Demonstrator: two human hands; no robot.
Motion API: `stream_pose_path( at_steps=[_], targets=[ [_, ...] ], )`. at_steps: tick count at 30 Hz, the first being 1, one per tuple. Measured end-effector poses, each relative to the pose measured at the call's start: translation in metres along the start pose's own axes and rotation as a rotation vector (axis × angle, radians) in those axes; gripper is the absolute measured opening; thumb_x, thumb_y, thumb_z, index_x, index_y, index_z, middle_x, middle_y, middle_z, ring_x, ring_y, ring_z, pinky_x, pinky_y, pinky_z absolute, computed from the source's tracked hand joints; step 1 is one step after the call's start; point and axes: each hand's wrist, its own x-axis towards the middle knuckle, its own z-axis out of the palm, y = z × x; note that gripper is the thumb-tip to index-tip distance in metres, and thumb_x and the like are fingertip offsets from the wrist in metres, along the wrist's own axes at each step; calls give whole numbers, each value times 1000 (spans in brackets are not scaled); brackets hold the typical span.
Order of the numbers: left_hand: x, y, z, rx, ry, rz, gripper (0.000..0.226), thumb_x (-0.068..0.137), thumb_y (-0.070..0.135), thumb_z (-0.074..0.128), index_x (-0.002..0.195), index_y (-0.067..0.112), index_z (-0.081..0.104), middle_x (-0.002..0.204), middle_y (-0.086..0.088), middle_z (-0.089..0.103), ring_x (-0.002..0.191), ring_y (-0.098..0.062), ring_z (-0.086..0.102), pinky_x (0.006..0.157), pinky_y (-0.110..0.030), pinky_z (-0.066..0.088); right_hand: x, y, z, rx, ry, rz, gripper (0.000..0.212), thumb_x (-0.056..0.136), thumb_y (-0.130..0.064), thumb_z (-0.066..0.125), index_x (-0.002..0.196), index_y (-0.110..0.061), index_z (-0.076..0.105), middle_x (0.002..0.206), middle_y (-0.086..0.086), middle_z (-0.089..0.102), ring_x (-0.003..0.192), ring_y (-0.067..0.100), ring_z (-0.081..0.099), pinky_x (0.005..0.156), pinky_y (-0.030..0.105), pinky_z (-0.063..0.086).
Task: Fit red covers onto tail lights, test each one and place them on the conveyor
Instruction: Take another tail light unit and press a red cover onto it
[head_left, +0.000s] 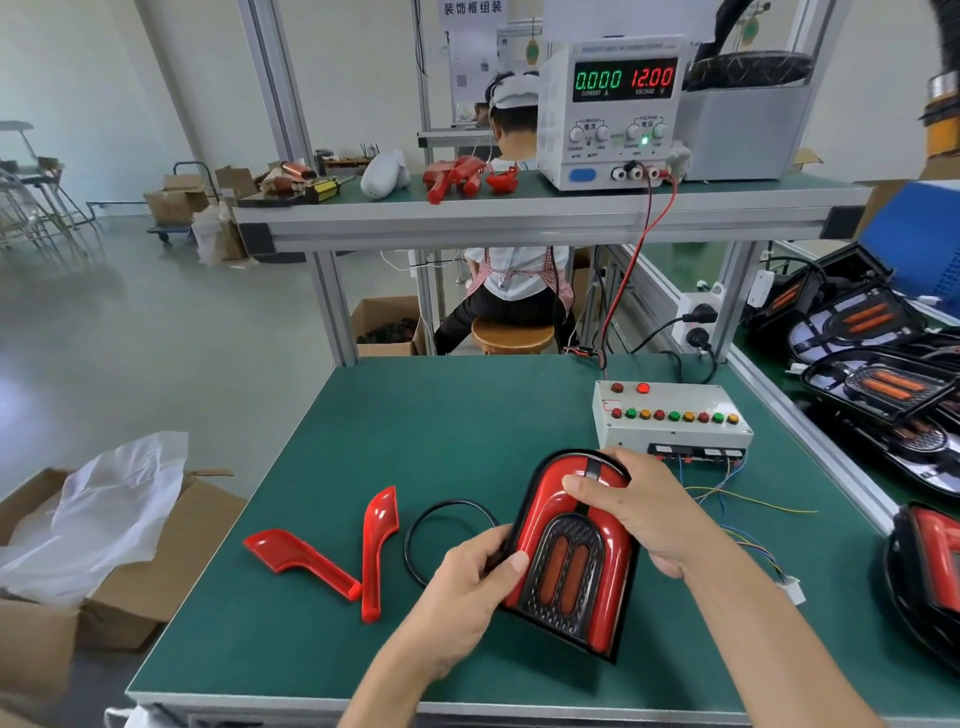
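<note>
A black tail light (569, 561) with red covers fitted around its arch lies tilted on the green bench mat (415, 415). My left hand (467, 597) grips its left edge, thumb on the red cover. My right hand (634, 509) holds its upper right, fingers curled over the top of the arch. Its black cable (441, 512) loops to the left. Two loose red covers (332, 558) lie on the mat further left.
A white test box (670, 415) with coloured buttons sits behind the light, loose wires (748, 525) trailing right. A power supply (608, 111) reads 12.00 on the shelf. Several tail lights (878, 379) lie on the conveyor at right. Cardboard boxes (104, 545) stand left. A seated person (514, 291) is beyond.
</note>
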Motion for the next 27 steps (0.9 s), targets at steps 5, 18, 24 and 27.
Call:
stream_pose_path(
  at_steps=[5, 18, 24, 27],
  targets=[
    [0, 3, -4, 30, -21, 13, 26, 106, 20, 55, 129, 23, 67, 120, -1, 75, 117, -19, 68, 101, -30, 53, 0, -1, 1, 37, 0, 47, 35, 78, -19, 87, 108, -10, 71, 93, 7, 79, 85, 25, 77, 71, 36, 61],
    [-6, 4, -3, -17, -60, 40, 42, 102, 14, 59, 143, 23, 55, 135, 0, 68, 131, -18, 60, 114, -36, 45, -4, -5, -1, 113, 31, 92, 35, 77, -18, 86, 107, -11, 70, 90, 7, 79, 81, 25, 77, 60, 29, 60],
    [-11, 7, 4, -24, -1, 74, 51, 102, 5, 57, 148, 21, 42, 132, 1, 69, 128, -18, 61, 106, -29, 49, -8, -12, 0, 88, 41, 105, 35, 77, -20, 86, 107, -10, 71, 90, 7, 79, 80, 25, 77, 59, 27, 60],
    [-11, 6, 6, -7, 10, 66, 52, 102, 4, 57, 149, 20, 42, 133, -1, 69, 129, -19, 60, 109, -33, 48, -9, -14, 0, 72, 35, 118, 37, 77, -21, 86, 109, -10, 71, 91, 7, 79, 81, 25, 77, 60, 28, 60]
  ],
)
